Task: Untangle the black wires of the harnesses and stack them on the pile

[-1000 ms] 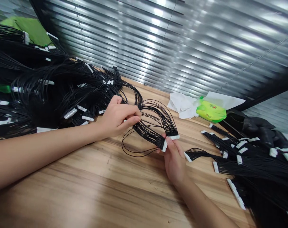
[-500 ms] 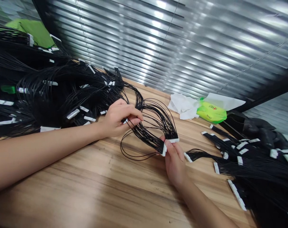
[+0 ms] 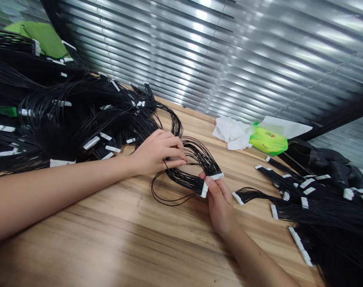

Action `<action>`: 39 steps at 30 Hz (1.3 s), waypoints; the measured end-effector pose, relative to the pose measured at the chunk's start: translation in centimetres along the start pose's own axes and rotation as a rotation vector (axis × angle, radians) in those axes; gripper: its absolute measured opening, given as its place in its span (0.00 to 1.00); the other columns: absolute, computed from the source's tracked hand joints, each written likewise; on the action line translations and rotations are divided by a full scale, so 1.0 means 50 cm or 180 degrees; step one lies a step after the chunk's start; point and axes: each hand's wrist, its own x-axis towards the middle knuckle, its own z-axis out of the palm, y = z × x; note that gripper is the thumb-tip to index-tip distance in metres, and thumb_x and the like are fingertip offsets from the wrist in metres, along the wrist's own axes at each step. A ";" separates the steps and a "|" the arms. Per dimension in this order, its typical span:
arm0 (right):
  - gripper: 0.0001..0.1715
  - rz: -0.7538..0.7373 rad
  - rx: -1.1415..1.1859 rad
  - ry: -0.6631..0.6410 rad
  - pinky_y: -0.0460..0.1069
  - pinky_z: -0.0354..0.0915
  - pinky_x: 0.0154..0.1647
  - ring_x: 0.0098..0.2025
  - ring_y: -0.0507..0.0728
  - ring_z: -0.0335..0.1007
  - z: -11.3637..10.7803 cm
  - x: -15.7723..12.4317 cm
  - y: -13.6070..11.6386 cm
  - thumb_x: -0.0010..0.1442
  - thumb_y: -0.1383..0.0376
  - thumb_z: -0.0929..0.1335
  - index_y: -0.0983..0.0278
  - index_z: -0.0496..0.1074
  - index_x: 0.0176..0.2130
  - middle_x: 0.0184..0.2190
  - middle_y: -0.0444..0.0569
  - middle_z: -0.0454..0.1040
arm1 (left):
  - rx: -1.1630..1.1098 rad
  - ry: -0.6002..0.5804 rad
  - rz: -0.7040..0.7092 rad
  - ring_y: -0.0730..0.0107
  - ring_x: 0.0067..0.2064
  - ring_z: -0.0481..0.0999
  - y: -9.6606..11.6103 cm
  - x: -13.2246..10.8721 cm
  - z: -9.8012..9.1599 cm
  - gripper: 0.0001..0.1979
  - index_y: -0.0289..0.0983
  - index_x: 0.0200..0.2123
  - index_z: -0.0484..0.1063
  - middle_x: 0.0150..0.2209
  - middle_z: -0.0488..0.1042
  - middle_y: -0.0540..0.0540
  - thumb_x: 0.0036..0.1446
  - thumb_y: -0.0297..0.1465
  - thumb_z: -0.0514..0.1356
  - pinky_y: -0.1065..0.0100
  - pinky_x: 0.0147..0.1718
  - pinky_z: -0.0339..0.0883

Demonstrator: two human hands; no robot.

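A looped wire harness (image 3: 184,180) of thin black wires lies in front of me, with white connectors at its near right end. Pinched between the thumb and fingers of my right hand (image 3: 220,203) are two of these, one white connector (image 3: 204,189) angled downward and another connector (image 3: 215,176) just above it. My left hand (image 3: 161,153) is closed around the wires at the loop's left side, fingers curled over them. A few loose wires arc out below my left hand. What sits under the left palm is hidden.
A large heap of black wire harnesses (image 3: 64,131) covers the left side. More harnesses (image 3: 327,211) lie at the right. At the back are crumpled white tissues (image 3: 232,133) and a green tissue pack (image 3: 267,140), before metal blinds (image 3: 181,52). The table (image 3: 133,243) is wooden.
My left hand has moved slightly right and down, its fingers closing further over the wires. The loop is pressed lower. My right hand keeps hold of the connectors, nearly unmoved.
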 end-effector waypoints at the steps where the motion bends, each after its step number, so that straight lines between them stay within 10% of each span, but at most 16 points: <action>1: 0.20 -0.0001 -0.0016 0.0002 0.53 0.62 0.47 0.42 0.58 0.70 -0.001 0.000 0.000 0.52 0.47 0.70 0.60 0.78 0.34 0.36 0.46 0.79 | -0.0079 -0.0134 0.0030 0.71 0.40 0.71 0.000 0.000 0.001 0.10 0.43 0.36 0.76 0.36 0.76 0.51 0.62 0.39 0.56 0.65 0.41 0.54; 8: 0.18 0.0007 0.0043 0.0030 0.52 0.61 0.47 0.42 0.58 0.69 0.004 0.003 -0.001 0.52 0.48 0.71 0.59 0.78 0.34 0.36 0.45 0.78 | -0.0400 -0.0037 0.0003 0.74 0.43 0.74 0.005 0.000 -0.003 0.09 0.41 0.46 0.68 0.42 0.77 0.51 0.63 0.29 0.54 0.67 0.44 0.58; 17: 0.18 0.0049 0.0307 0.0213 0.55 0.61 0.49 0.43 0.58 0.70 0.014 0.006 -0.011 0.51 0.50 0.71 0.61 0.77 0.36 0.37 0.46 0.78 | 0.0060 0.0596 0.1657 0.74 0.34 0.72 0.042 -0.008 -0.010 0.06 0.44 0.35 0.72 0.35 0.78 0.56 0.56 0.38 0.58 0.66 0.37 0.60; 30: 0.20 0.0134 0.0472 0.0497 0.47 0.59 0.28 0.23 0.51 0.60 0.021 0.018 -0.019 0.45 0.50 0.74 0.64 0.75 0.31 0.20 0.40 0.69 | 0.0586 0.0660 0.0384 0.74 0.34 0.72 0.037 -0.004 -0.004 0.04 0.41 0.34 0.71 0.33 0.78 0.54 0.58 0.35 0.60 0.68 0.37 0.58; 39: 0.23 0.0266 0.0021 0.0331 0.49 0.61 0.27 0.24 0.54 0.63 0.041 0.013 -0.031 0.38 0.47 0.75 0.63 0.74 0.22 0.18 0.43 0.69 | 0.0119 0.0115 0.0783 0.70 0.55 0.69 0.046 -0.018 0.016 0.15 0.42 0.50 0.65 0.55 0.72 0.49 0.59 0.27 0.53 0.66 0.50 0.55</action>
